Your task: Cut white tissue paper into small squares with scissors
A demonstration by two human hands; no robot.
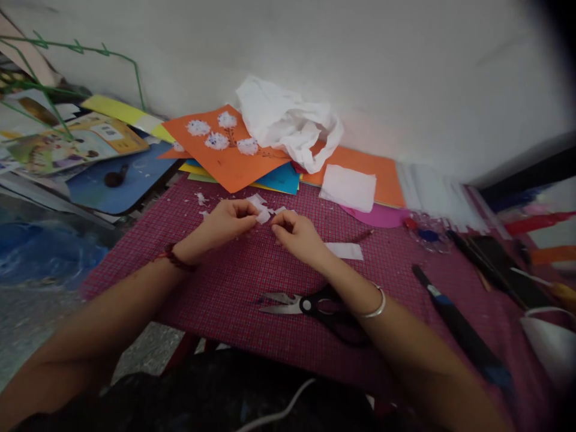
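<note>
My left hand [229,221] pinches a small torn piece of white tissue paper [262,215] between thumb and forefinger. Just to its right, my right hand [297,234] is closed with thumb and fingertips together on a bit of the same white paper. Both hands are over the red checked tablecloth [216,282]. Small white scraps [200,198] lie beyond the left hand. Below the right forearm rest scissors [310,305] with black handles, partly hidden by the arm. A white paper strip [345,251] lies right of the right hand.
Behind the hands, an orange sheet with white paper flowers [220,144] tops coloured papers. Crumpled white cloth or plastic [288,117] sits against the wall. A square tissue stack [348,187] is at back right. A dark long-handled tool [459,324] lies right; books [76,147] are left.
</note>
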